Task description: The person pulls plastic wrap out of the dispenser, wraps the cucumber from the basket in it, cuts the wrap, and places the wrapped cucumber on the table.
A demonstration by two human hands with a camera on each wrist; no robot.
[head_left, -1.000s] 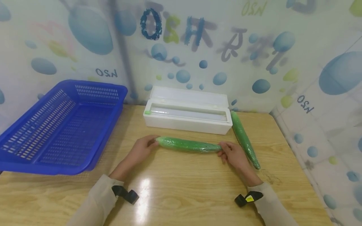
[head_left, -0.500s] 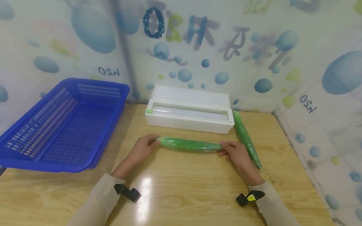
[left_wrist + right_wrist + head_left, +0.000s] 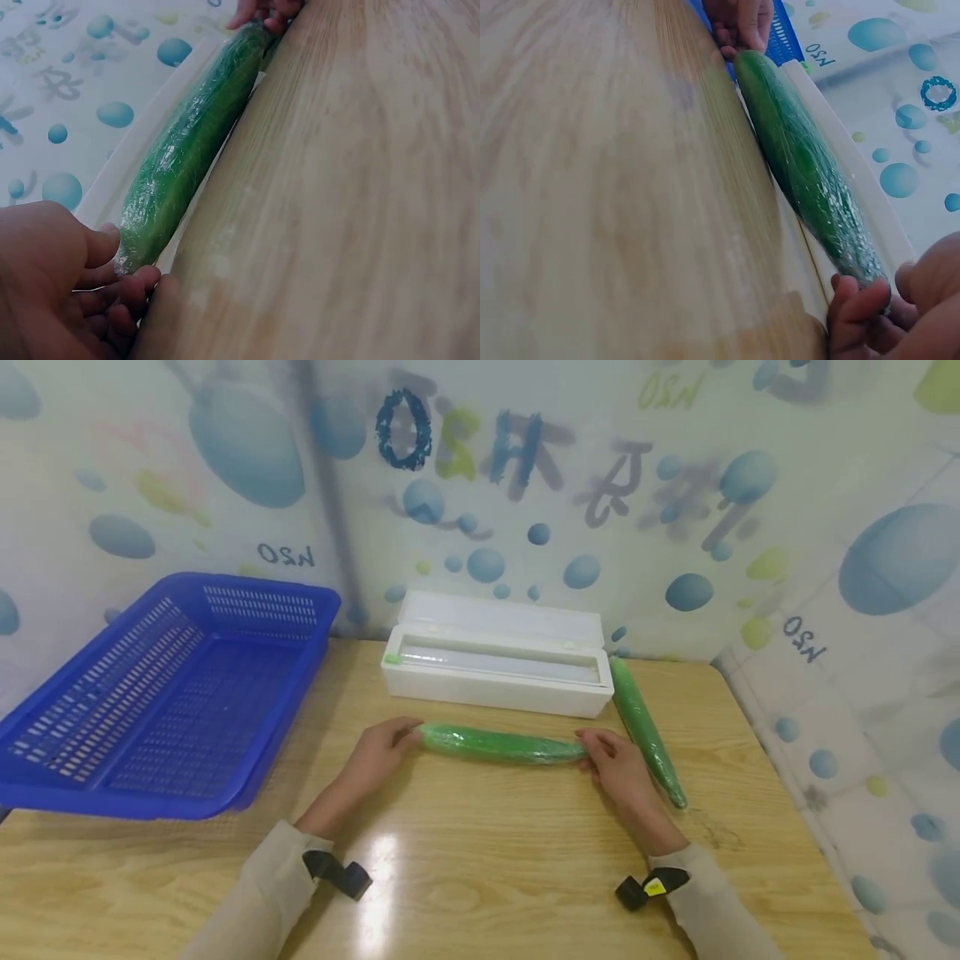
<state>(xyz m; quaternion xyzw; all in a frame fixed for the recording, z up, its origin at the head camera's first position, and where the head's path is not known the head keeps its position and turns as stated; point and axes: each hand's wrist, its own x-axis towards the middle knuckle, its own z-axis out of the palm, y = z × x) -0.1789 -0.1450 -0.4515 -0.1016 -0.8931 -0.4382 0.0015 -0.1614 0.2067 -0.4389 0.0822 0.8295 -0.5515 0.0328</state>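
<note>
A long green cucumber (image 3: 498, 744), wrapped in shiny cling film, lies crosswise in front of the white box. My left hand (image 3: 378, 756) pinches its paler left end between thumb and fingers. At the narrower right end, my right hand (image 3: 618, 768) pinches the tip and the film around it. The left wrist view shows creased film over the cucumber (image 3: 191, 142) right up to the left fingertips. In the right wrist view, wrinkled film gathers at the cucumber's tip (image 3: 855, 251) by the right thumb and fingers. A second wrapped cucumber (image 3: 647, 731) lies slanted beyond my right hand.
Behind the cucumber stands a white cling film box (image 3: 495, 691), its lid raised, with a roll and a green slider inside. A large blue plastic basket (image 3: 281, 727) takes up the left of the wooden table (image 3: 480, 877). A patterned wall (image 3: 645, 543) closes off the back.
The fingers of my right hand have shifted slightly at the cucumber's tip. My left hand and the cucumber stay practically where they were; the head view sways a little.
</note>
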